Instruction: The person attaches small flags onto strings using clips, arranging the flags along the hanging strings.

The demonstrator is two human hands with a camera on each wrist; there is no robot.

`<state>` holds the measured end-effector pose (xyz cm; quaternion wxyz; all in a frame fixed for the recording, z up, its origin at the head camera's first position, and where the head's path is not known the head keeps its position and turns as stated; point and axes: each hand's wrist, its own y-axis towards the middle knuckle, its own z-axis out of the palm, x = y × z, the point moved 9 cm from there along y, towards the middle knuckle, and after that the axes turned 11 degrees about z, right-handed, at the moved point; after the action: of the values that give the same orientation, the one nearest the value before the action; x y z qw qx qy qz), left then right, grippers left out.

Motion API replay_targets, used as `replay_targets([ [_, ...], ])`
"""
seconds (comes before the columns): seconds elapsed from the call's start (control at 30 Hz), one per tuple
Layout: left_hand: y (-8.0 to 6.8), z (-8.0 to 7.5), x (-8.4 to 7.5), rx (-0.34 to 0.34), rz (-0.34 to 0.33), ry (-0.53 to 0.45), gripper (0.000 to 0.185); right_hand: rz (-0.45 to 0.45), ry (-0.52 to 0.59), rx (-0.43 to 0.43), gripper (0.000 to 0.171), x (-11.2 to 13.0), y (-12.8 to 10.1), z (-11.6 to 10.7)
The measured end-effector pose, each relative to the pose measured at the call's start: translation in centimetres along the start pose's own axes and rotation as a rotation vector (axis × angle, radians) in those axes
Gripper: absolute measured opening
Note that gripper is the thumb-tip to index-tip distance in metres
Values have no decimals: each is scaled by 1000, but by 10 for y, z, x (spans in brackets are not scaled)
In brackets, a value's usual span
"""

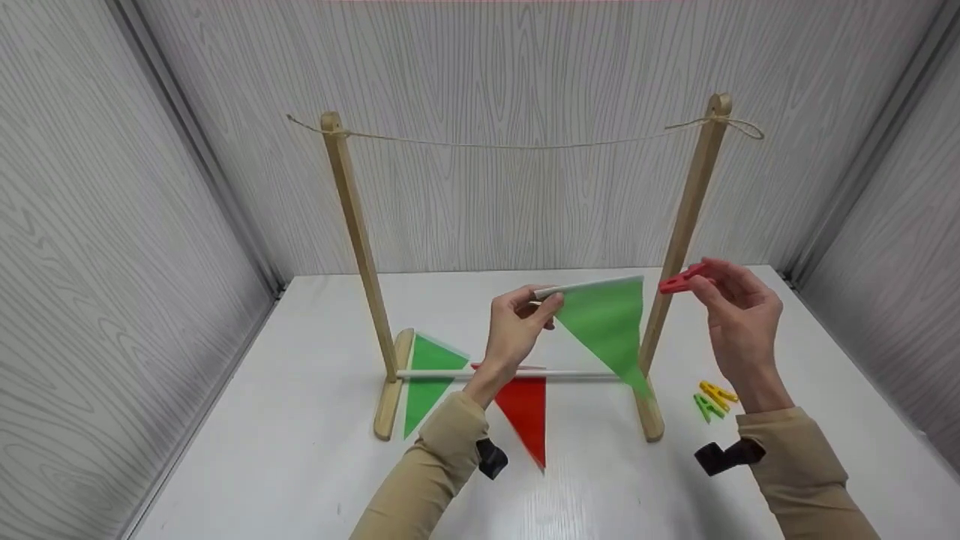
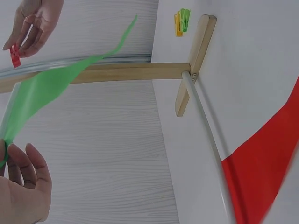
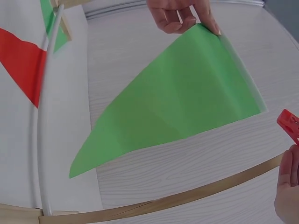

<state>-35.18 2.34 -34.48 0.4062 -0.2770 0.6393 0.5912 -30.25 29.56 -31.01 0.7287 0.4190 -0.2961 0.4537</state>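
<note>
My left hand (image 1: pixel 517 326) pinches one top corner of a green pennant (image 1: pixel 606 319) with a white upper edge. The pennant hangs point down in the air, in front of the wooden stand. To its right, my right hand (image 1: pixel 742 315) holds a red clothespin (image 1: pixel 682 279) between thumb and fingers, a short gap from the pennant's free corner. In the right wrist view the whole green pennant (image 3: pixel 168 93) is spread between the hands, and the red clothespin (image 3: pixel 289 123) shows at the right edge. Above both hands, a string (image 1: pixel 525 146) runs between the stand's two posts.
The stand's left post (image 1: pixel 356 240) and right post (image 1: pixel 690 202) rise from wooden feet, joined low down by a white rod (image 1: pixel 577 374). Another green pennant (image 1: pixel 431 390) and a red pennant (image 1: pixel 525 412) lie under the rod. A yellow clothespin (image 1: pixel 720 393) and a green clothespin (image 1: pixel 707 407) lie at right.
</note>
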Motion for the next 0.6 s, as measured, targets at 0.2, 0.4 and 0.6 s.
replay_targets([
  [0.2,8,2,-10,5,11,19,19,-18,12,21,23,11,7,9],
  [0.4,17,3,-19,-1,13,17,20,-39,62,36,23,24,13,14],
  [0.6,26,3,-30,-8,42,6,19,-88,70,64,22,40,19,23],
])
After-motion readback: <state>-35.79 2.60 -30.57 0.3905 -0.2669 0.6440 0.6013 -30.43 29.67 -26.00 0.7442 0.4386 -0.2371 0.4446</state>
